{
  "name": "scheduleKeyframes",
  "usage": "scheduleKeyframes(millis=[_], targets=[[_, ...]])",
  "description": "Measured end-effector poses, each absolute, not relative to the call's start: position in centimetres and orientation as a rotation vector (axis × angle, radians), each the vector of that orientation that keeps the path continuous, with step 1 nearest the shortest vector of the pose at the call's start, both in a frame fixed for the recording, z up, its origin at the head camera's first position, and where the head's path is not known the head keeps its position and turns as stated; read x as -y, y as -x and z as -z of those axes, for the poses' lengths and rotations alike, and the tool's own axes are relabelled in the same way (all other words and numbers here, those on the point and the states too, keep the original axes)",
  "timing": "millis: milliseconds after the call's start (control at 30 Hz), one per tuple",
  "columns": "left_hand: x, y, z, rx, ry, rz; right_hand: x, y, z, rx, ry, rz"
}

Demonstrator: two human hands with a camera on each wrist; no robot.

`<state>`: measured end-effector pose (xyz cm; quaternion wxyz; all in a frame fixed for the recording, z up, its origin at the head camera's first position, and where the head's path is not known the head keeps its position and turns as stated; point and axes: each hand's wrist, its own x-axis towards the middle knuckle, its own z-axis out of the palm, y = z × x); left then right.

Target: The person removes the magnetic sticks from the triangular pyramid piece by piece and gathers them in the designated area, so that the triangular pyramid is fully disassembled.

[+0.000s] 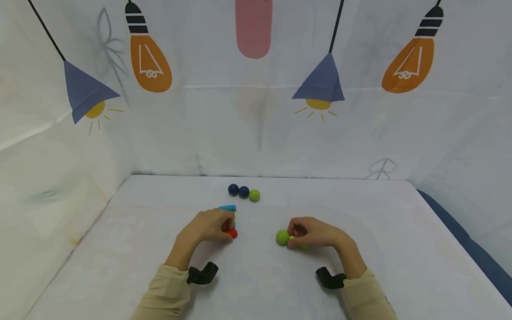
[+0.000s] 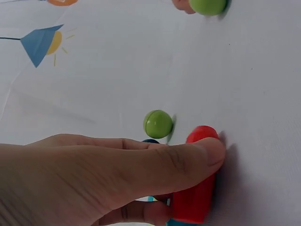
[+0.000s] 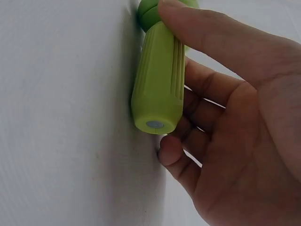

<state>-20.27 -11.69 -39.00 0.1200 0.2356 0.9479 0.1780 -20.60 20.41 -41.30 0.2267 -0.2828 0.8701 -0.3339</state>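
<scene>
My left hand (image 1: 210, 225) pinches a red magnetic stick (image 2: 194, 197) lying at the table surface, thumb across its side. Beyond the red stick, a blue magnetic stick (image 1: 227, 207) shows past the knuckles, and other pieces between them are mostly hidden by the fingers. On the right, my right hand (image 1: 316, 232) grips a lime-green magnetic stick (image 3: 159, 80) with a grey disc in its end. The thumb lies where the stick meets a green ball (image 1: 282, 237); the fingers curl behind the stick.
Toward the back of the white table (image 1: 160, 195), two dark blue balls (image 1: 238, 191) and another green ball (image 1: 254, 195) sit in a row. A white cloth (image 1: 216, 129) printed with lamps and bulbs hangs behind. A dark blue edge (image 1: 460, 226) shows at the right.
</scene>
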Motion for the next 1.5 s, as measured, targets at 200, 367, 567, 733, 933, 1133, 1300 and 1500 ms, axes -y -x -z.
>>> scheduleKeyframes(millis=[200,367,567,733,933,1133,1300,1500], targets=[[11.4,20.4,38.7,-2.757,-0.7,-0.546,-20.5,20.7,41.5,-2.419,0.794,0.912],[10.5,20.0,38.6,-2.822,-0.756,-0.551,-20.0,20.8,41.9,-2.448,0.768,0.908],[6.7,19.2,39.4,-2.856,-0.976,-0.672,-19.1,21.0,42.2,-2.433,0.795,0.947],[3.1,18.9,40.5,-2.828,-1.135,-0.682,-18.8,20.9,42.3,-2.386,0.846,0.999],[2.1,18.8,40.9,-2.829,-1.137,-0.691,-19.1,21.0,42.6,-2.346,0.857,1.043],[2.0,19.1,41.3,-2.818,-1.139,-0.743,-19.4,21.1,42.8,-2.275,0.849,1.081],[2.1,19.7,41.2,-2.783,-1.144,-0.781,-19.4,21.5,42.6,-2.24,0.867,1.084],[2.8,21.3,40.7,-2.894,-1.087,-0.794,-19.5,21.7,42.8,-2.155,0.904,1.107]])
